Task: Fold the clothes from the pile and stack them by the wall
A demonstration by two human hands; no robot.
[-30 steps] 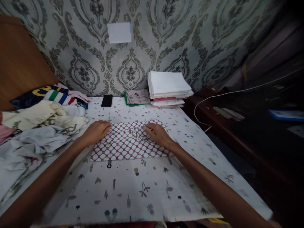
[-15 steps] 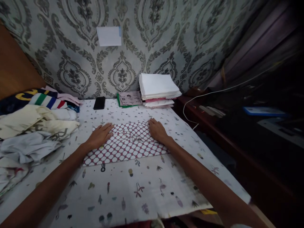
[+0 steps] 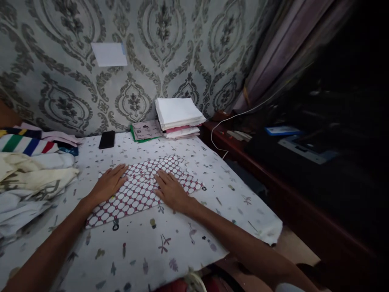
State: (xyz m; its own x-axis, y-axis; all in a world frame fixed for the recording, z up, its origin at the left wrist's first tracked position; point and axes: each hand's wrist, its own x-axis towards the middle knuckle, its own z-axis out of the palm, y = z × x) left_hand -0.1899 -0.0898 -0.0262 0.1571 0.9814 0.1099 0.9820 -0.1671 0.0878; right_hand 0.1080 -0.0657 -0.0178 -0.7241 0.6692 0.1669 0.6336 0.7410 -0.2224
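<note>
A white cloth with a red and dark lattice pattern (image 3: 139,190) lies flat on the printed white sheet (image 3: 127,251) that covers the table. My left hand (image 3: 110,182) rests palm down on the cloth's left part, fingers stretched and a little apart. Across the middle of the cloth, toward its right, my right hand (image 3: 170,190) lies flat with its fingers spread. Neither hand grips anything. The cloth's right end shows beyond my right hand.
Rumpled clothes (image 3: 33,174) are heaped at the left. Along the wall are a black phone (image 3: 107,139), a folded pinkish cloth (image 3: 147,130) and a stack of white folded cloths (image 3: 179,113). A white cable (image 3: 212,136) hangs over the dark red furniture edge at the right.
My right hand has slid from the cloth's right end inward to its middle, closer to my left hand. The view has turned to the right.
</note>
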